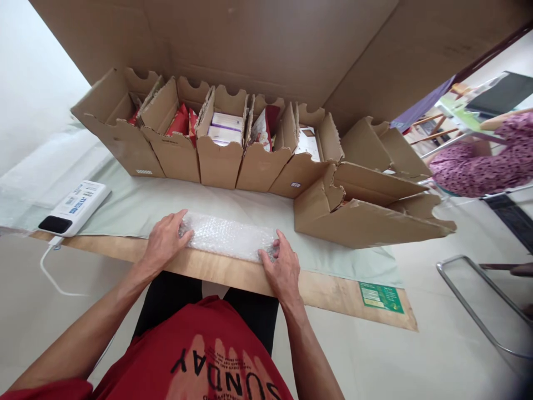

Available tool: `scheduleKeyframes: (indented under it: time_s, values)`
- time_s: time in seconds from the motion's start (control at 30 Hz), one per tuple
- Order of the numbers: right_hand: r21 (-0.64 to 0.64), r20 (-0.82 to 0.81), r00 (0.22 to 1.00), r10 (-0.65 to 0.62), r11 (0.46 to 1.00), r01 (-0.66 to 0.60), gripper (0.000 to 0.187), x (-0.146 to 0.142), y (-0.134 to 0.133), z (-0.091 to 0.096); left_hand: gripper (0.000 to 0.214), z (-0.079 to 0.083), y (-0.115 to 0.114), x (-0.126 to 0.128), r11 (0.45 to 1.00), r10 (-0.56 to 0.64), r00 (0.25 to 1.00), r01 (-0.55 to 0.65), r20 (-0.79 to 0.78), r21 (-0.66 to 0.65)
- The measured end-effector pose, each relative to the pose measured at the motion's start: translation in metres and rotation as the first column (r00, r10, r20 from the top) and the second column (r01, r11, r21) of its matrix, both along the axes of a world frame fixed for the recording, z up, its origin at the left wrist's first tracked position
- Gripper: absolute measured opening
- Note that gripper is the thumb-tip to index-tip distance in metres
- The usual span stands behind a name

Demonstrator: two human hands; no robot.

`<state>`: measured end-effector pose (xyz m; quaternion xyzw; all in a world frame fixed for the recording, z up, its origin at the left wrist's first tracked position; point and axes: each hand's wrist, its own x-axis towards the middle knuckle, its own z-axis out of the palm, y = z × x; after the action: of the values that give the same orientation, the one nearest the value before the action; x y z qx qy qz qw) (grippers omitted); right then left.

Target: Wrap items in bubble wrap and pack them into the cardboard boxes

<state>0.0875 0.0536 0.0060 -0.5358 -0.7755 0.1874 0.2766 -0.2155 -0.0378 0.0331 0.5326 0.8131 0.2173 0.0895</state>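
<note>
A long, flat strip of folded bubble wrap [229, 236] lies near the table's front edge; whether anything is inside it cannot be made out. Its left end is gripped by my left hand [169, 236], thumb on the near side and fingers curled over the far corner. At the opposite end, my right hand [282, 264] holds the wrap between thumb and fingers. Both hands rest low on the pale cloth [137, 205].
Cardboard bins [220, 161] with packets and boxes line the back; another cardboard bin [366, 222] lies to the right. A white power bank [77, 208] with a cable sits left, beside loose plastic wrap [37, 172]. A person's patterned sleeve [478, 161] shows at far right.
</note>
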Motion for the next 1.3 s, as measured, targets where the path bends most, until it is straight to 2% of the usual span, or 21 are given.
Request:
scheduleKeyframes:
  time_s: [0.1,0.2,0.3,0.43,0.53,0.6,0.67,0.77,0.83,0.93,1.0,1.07,1.13,1.2,1.3]
  values:
    - [0.049,0.052,0.999,-0.009,0.999,0.007,0.056,0.006,0.013,0.001,0.058,0.0,-0.001,-0.002,0.999,0.02,0.998,-0.022,-0.058,-0.034]
    - [0.053,0.151,0.987,0.048,0.997,-0.057,0.05,0.001,0.033,0.004,0.057,0.001,-0.001,-0.006,0.995,0.039,0.998,-0.044,-0.053,-0.091]
    - [0.0,0.25,0.96,0.122,0.992,-0.126,0.033,-0.013,0.049,0.007,0.041,0.003,0.004,-0.01,0.986,0.009,0.999,-0.017,-0.048,-0.164]
    - [-0.061,0.237,0.954,0.184,0.983,-0.174,0.007,-0.024,0.051,0.014,0.014,0.003,0.009,-0.012,0.974,-0.044,0.995,0.022,-0.093,-0.227]
    - [-0.095,0.088,0.978,0.189,0.979,-0.18,0.007,-0.016,0.037,0.023,0.015,0.001,0.007,-0.011,0.981,-0.089,0.987,0.063,-0.136,-0.182]
    - [-0.179,-0.091,0.982,0.168,0.967,-0.182,0.008,-0.004,0.022,0.029,0.013,0.001,0.007,-0.008,0.99,-0.098,0.985,0.083,-0.14,-0.111]
    - [-0.286,-0.233,0.964,0.125,0.939,-0.191,0.02,0.011,0.002,0.032,0.012,0.006,0.013,-0.003,0.994,-0.105,0.984,0.102,-0.147,-0.027]
    - [-0.415,-0.36,0.928,0.094,0.875,-0.25,0.049,0.028,-0.032,0.029,0.015,0.019,0.041,0.013,0.978,-0.157,0.97,0.179,-0.185,0.108]
    - [-0.426,-0.416,0.905,0.085,0.861,-0.276,0.06,0.033,-0.054,0.024,0.019,0.027,0.072,0.03,0.946,-0.239,0.951,0.274,-0.197,0.176]
    - [-0.348,-0.449,0.893,0.031,0.915,-0.207,0.065,0.028,-0.079,0.014,0.029,0.031,0.113,0.061,0.893,-0.35,0.918,0.387,-0.189,0.228]
    - [-0.306,-0.447,0.894,-0.034,0.945,-0.117,0.065,0.023,-0.087,0.01,0.043,0.027,0.121,0.081,0.864,-0.395,0.902,0.429,-0.173,0.264]
    - [-0.314,-0.446,0.891,-0.087,0.947,-0.064,0.064,0.021,-0.09,0.008,0.045,0.021,0.107,0.097,0.816,-0.477,0.868,0.495,-0.135,0.3]
    - [-0.389,-0.467,0.877,-0.112,0.917,-0.09,0.059,0.022,-0.089,0.009,0.036,0.013,0.075,0.106,0.741,-0.604,0.795,0.588,-0.061,0.323]
    - [-0.515,-0.521,0.844,-0.126,0.835,-0.193,0.047,0.024,-0.086,0.013,0.031,0.007,0.037,0.108,0.691,-0.695,0.716,0.643,0.059,0.331]
    - [-0.643,-0.642,0.733,-0.223,0.677,-0.358,0.03,0.023,-0.083,0.022,0.038,0.003,-0.004,0.102,0.713,-0.701,0.657,0.637,0.277,0.293]
